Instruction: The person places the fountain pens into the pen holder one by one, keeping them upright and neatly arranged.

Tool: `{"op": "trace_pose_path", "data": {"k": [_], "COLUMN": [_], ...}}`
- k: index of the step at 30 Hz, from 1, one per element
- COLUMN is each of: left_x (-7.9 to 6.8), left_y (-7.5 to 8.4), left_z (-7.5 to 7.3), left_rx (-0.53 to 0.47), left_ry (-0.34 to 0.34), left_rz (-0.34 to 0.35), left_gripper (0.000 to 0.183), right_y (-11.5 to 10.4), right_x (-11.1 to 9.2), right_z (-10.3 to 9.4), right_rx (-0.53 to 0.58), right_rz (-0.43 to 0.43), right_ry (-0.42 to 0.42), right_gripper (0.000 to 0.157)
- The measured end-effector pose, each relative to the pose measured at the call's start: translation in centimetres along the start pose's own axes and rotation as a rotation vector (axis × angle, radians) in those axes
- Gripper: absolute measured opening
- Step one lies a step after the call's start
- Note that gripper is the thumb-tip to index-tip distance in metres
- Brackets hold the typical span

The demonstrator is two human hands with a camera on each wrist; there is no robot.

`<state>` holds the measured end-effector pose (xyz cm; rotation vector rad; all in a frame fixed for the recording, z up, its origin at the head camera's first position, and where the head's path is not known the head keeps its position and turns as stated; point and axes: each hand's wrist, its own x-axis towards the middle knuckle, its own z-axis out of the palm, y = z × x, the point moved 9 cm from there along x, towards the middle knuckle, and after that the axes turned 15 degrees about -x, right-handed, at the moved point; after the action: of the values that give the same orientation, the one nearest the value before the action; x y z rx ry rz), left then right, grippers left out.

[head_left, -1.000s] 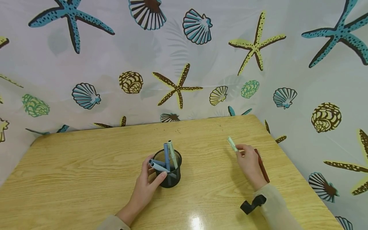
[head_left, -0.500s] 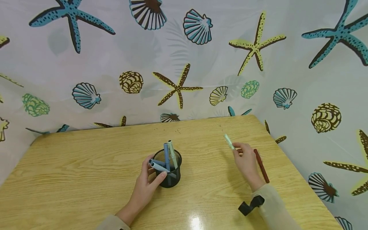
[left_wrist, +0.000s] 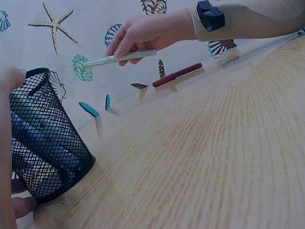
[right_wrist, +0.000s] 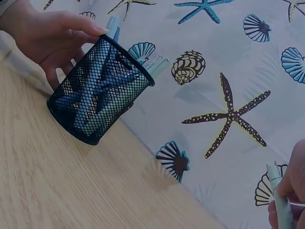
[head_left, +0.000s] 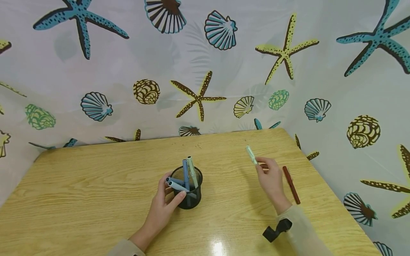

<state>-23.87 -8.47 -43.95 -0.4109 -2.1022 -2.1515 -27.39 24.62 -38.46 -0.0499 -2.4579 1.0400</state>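
My left hand (head_left: 162, 204) grips a black mesh pen holder (head_left: 191, 200) from its left side, thumb at the near rim. Inside lean several pens: a blue pen (head_left: 185, 172) and a pale green pen (head_left: 192, 170) stand up, while two bluish ones tilt toward my left fingers. To the right, my right hand (head_left: 269, 177) pinches a light green pen (head_left: 251, 154) between thumb and fingers, raised over the table with its far end pointing up and left. The left wrist view shows this light green pen (left_wrist: 116, 58) held near its middle.
A dark red pen (head_left: 291, 185) lies on the wooden table (head_left: 96, 192) just right of my right hand. White cloth (head_left: 121, 67) printed with starfish and shells hangs behind the table and along its right side. A black strap (head_left: 277, 230) is on the right sleeve.
My right hand has moved left with the light green pen, away from the dark red pen, which now shows fully. The left hand and pen holder have stayed in place.
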Motion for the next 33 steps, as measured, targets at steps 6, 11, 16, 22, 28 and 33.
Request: {"op": "trace_pose_path", "data": {"k": [6,11,16,22,28,33], "left_x": [0.0,0.0,0.0,0.0,0.0,0.0], "left_y": [0.0,0.0,-0.1,-0.2,-0.1,-0.1], "left_z": [0.0,0.0,0.0,0.0,0.1,0.1], "left_rx": [0.003,0.004,0.001,0.004,0.008,0.009], "left_ry": [0.001,-0.002,-0.003,-0.004,-0.004,0.000], "left_rz": [-0.006,-0.011,-0.015,-0.012,-0.009,-0.006], "left_gripper": [0.066,0.066,0.066,0.066,0.066,0.066], "right_y": [-0.7,-1.4,-2.9,-5.6,-6.9,-7.5], "right_x": [-0.4,-0.6,-0.9,-1.5,-1.7,-1.7], "right_z": [0.3,0.5,0.2,-0.7,-0.6,-0.3], "right_rx": [0.087,0.170,0.221,0.254,0.292,0.316], "right_rz": [0.009,-0.004,-0.027,-0.053,-0.070,-0.089], "right_ry": [0.017,0.026,0.025,0.022,0.015,0.018], "right_gripper": [0.021,0.021,0.021,0.021,0.020,0.020]}}
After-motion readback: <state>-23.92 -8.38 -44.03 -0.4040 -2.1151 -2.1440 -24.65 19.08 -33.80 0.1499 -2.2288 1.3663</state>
